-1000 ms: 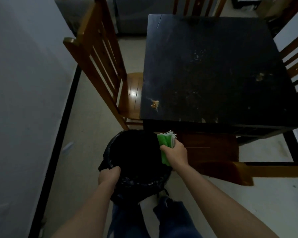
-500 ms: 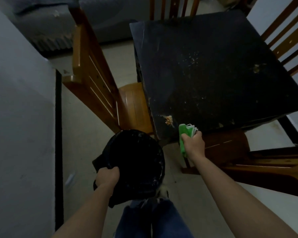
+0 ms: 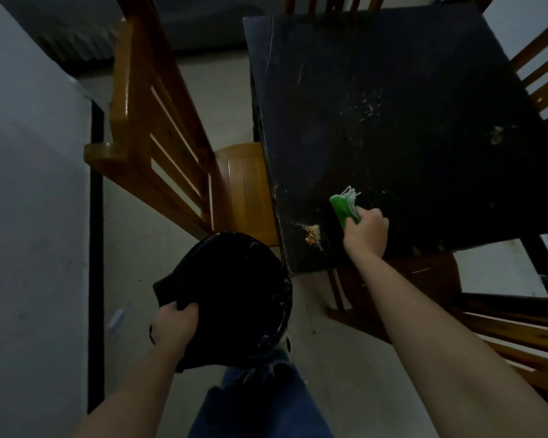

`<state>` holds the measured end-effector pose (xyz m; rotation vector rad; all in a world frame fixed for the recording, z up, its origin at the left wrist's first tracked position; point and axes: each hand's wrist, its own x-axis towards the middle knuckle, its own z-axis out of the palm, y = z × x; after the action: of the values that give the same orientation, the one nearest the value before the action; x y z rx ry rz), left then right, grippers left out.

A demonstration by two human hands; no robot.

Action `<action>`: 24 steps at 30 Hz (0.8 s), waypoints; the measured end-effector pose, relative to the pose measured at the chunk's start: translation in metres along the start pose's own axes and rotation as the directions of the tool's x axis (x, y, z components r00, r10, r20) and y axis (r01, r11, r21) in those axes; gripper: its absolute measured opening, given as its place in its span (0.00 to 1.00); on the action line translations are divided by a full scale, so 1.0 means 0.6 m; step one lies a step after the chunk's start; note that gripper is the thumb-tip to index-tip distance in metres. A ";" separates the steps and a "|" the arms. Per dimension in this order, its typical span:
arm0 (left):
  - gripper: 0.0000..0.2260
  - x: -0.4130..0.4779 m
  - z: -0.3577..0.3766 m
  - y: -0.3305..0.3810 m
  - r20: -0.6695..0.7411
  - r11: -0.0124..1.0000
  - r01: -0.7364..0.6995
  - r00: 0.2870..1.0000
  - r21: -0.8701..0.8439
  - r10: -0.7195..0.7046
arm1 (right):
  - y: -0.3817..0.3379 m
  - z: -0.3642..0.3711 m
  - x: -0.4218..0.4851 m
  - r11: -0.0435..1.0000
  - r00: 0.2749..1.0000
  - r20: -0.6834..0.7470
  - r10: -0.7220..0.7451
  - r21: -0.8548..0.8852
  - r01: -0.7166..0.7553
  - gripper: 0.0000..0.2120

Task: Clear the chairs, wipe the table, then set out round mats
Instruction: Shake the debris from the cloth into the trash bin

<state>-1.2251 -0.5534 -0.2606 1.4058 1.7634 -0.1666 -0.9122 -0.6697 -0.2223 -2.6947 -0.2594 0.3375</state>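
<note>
A black square table (image 3: 393,74) fills the upper right, speckled with crumbs. A small orange-brown pile of food scraps (image 3: 312,234) lies near its front left corner. My right hand (image 3: 366,233) grips a folded green cloth (image 3: 344,207) with white fringe, resting on the tabletop just right of that pile. My left hand (image 3: 174,324) holds the rim of a black-lined bin (image 3: 231,295), which sits low beside the table's front left corner.
A wooden slat-back chair (image 3: 159,128) stands left of the table, its seat tucked against the edge. Another chair (image 3: 503,324) sits at the near right, and slats of further chairs show at the far and right sides. A grey wall runs along the left.
My right hand has carried the green cloth from below the table's front edge up onto the tabletop beside the scraps. The bin, held by my left hand, stays by the table's corner.
</note>
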 end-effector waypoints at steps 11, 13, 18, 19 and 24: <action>0.15 0.012 0.003 0.019 0.045 0.999 -0.038 0.998 -0.015 0.039 | -0.026 0.064 -0.114 0.902 0.848 0.323 -0.420 0.050 0.428 0.13; 0.15 0.012 0.002 0.023 0.037 0.999 -0.044 0.998 -0.005 0.044 | -0.031 0.085 -0.163 0.894 0.770 0.465 -0.436 0.127 0.429 0.13; 0.12 0.021 -0.009 0.028 0.080 0.998 -0.059 0.995 0.003 0.058 | -0.025 0.089 -0.227 0.896 0.773 0.469 -0.427 0.335 0.292 0.14; 0.12 0.021 -0.011 0.025 0.097 0.998 -0.065 0.993 -0.003 0.065 | -0.029 0.080 -0.218 0.894 0.795 0.446 -0.411 0.368 0.256 0.14; 0.09 0.010 -0.015 0.021 0.107 0.999 -0.017 0.994 -0.046 0.021 | -0.045 0.033 -0.123 0.909 0.921 0.295 -0.254 0.399 0.123 0.13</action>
<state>-1.2190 -0.5390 -0.2541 1.3558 1.6557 -0.1871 -0.9917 -0.6551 -0.2139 -2.2013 -0.5025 0.7180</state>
